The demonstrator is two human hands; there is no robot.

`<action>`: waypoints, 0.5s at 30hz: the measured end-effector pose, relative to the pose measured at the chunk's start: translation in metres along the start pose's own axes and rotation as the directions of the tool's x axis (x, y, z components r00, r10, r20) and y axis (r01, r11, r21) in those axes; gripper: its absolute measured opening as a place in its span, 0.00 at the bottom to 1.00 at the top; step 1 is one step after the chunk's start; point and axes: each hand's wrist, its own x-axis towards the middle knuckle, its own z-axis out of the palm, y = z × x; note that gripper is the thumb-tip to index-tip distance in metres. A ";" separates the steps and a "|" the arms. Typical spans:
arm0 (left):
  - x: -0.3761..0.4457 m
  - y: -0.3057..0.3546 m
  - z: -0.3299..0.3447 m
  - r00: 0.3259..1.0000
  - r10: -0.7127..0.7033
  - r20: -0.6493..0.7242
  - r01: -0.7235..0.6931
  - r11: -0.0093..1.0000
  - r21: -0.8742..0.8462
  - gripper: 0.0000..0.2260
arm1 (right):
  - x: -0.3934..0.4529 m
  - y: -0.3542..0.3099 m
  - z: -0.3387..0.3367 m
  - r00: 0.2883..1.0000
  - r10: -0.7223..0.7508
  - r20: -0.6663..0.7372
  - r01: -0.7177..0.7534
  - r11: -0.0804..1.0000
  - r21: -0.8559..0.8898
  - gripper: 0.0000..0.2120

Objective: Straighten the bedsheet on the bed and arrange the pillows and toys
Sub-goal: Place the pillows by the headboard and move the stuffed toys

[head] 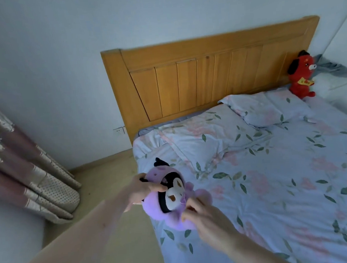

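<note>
- The soft purple plush toy with a black-and-white face (173,196) is held by both hands over the near left corner of the bed, well away from the slatted orange-brown wooden headboard (201,74).
- The left hand (141,189) grips the toy's hooded head — thumb curled across the top of it, fingers wrapped behind.
- The right hand (201,215) pinches the toy's lower body, fingertips clamped into the purple fabric.
- The pale floral bedsheet with green leaves and pink flowers (288,184) covers the mattress, creased toward the headboard.
- Two matching floral pillows lie below the headboard: the near pillow (200,141) crumpled, the far pillow (271,110) beside it.
- A red plush dog with black ears (302,76) sits upright against the headboard's far end.
- A patterned pink and beige curtain (18,161) hangs well left of the headboard.
</note>
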 end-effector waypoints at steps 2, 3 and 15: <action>-0.006 0.009 -0.015 0.991 0.076 -0.113 -0.063 0.991 0.117 0.25 | 0.013 -0.018 -0.001 0.998 0.046 0.039 -0.048 0.996 0.069 0.28; -0.004 0.013 -0.021 0.982 0.114 -0.152 -0.091 0.984 0.153 0.25 | 0.018 -0.022 0.004 0.997 0.074 0.028 -0.077 0.988 0.137 0.26; 0.115 0.085 -0.099 0.871 0.374 -0.317 -0.160 0.828 0.538 0.26 | 0.137 0.044 0.033 0.803 0.518 0.294 -0.595 0.693 0.407 0.24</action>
